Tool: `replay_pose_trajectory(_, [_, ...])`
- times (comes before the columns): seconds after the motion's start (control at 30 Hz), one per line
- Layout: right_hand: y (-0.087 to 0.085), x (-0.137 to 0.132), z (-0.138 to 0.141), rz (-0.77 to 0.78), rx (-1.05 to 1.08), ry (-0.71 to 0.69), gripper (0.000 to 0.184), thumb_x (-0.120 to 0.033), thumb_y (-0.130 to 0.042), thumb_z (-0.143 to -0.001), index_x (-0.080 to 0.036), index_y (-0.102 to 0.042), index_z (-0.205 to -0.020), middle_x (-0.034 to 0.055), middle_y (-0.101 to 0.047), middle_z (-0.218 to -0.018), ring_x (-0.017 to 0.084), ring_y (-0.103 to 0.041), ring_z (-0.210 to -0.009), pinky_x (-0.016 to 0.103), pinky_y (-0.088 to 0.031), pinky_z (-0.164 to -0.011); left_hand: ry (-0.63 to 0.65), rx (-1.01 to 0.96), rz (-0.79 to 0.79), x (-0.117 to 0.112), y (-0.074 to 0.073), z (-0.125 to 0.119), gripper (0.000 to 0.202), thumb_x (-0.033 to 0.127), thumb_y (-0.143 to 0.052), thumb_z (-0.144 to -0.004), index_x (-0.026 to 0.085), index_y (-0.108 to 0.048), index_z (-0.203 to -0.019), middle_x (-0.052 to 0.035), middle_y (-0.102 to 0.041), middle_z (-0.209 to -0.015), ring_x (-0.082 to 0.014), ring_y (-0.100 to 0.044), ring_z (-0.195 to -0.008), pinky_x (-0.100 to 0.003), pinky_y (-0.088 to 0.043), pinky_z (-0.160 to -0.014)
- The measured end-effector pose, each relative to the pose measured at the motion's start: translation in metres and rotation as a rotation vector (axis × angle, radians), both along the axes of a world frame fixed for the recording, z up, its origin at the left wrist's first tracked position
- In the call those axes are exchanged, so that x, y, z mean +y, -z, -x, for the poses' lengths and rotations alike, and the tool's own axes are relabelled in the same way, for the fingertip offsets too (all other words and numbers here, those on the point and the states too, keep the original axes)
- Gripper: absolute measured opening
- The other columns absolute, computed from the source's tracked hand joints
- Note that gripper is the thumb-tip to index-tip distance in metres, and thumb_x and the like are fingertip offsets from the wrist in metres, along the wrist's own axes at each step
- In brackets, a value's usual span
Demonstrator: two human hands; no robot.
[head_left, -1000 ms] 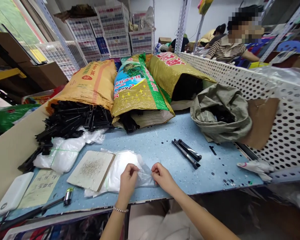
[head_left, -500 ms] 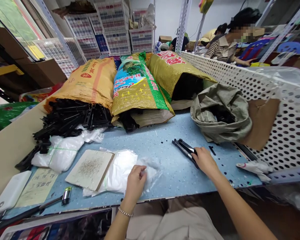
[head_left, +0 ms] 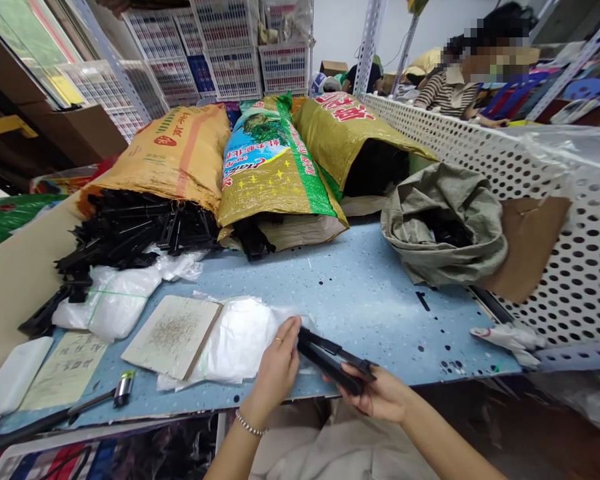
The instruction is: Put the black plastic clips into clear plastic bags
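My right hand (head_left: 380,395) is closed round a long black plastic part (head_left: 330,358) near the table's front edge, its far end pointing left. My left hand (head_left: 279,363) rests on the clear plastic bags (head_left: 240,337), fingers pinching the open edge of a bag right at the part's tip. A bead bracelet sits on my left wrist. The bags lie flat in a stack, partly under a worn card board (head_left: 173,335).
Three woven sacks (head_left: 270,167) spill black parts (head_left: 125,233) at the back. A grey cloth sack (head_left: 445,223) sits right, by a perforated white panel (head_left: 555,220). A lighter (head_left: 123,388), paper sheet and white box lie at left. People sit beyond the panel.
My right hand reached to the black part on the table, picked it up and brought it back to the bag. My left hand stayed on the bags.
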State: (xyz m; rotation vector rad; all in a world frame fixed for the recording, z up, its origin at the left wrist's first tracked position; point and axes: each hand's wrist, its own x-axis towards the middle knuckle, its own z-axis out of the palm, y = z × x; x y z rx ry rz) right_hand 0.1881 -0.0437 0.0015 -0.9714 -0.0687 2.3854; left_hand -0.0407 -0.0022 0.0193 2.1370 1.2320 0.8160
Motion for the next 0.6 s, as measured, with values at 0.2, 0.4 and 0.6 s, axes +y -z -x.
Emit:
replay_pose_trajectory(0.2, [-0.003,0.023,0.030,-0.059,0.121,0.046,0.029,-0.033,-0.066,-0.081,-0.009,-0.060,-0.096,0.0008,-0.059,-0.065,0.004,-0.053,-0.050,0.007,-0.041,-0.040,0.149,-0.060,-0.095,-0.019,-0.023,0.002,0.062,0.007,-0.036,-0.090,0.026,-0.021,-0.147,-0.0110,-0.039,-0.144,-0.0199,-0.040,-0.132,-0.037,-0.041,-0.107])
replay_pose_trajectory(0.4, [-0.002,0.031,0.071,-0.755,-0.688,0.180,0.024,-0.033,-0.063,-0.076,-0.018,-0.060,-0.095,0.0002,-0.065,-0.078,0.016,-0.060,-0.070,0.028,-0.050,-0.064,0.316,-0.005,0.024,-0.035,-0.032,-0.005,0.071,0.000,-0.036,-0.082,0.025,-0.022,-0.146,-0.0118,-0.036,-0.145,-0.0211,-0.038,-0.133,-0.039,-0.041,-0.107])
replay_pose_trajectory(0.6, [-0.011,0.033,0.057,-1.080,-0.822,-0.230,0.025,-0.033,-0.043,-0.090,-0.020,-0.059,-0.103,0.0031,-0.065,-0.085,0.018,-0.061,-0.075,0.032,-0.049,-0.072,0.100,-0.069,0.129,-0.021,-0.024,-0.005,0.046,0.011,-0.048,-0.083,0.021,-0.050,-0.127,-0.0132,-0.053,-0.126,-0.0236,-0.053,-0.116,-0.043,-0.046,-0.099])
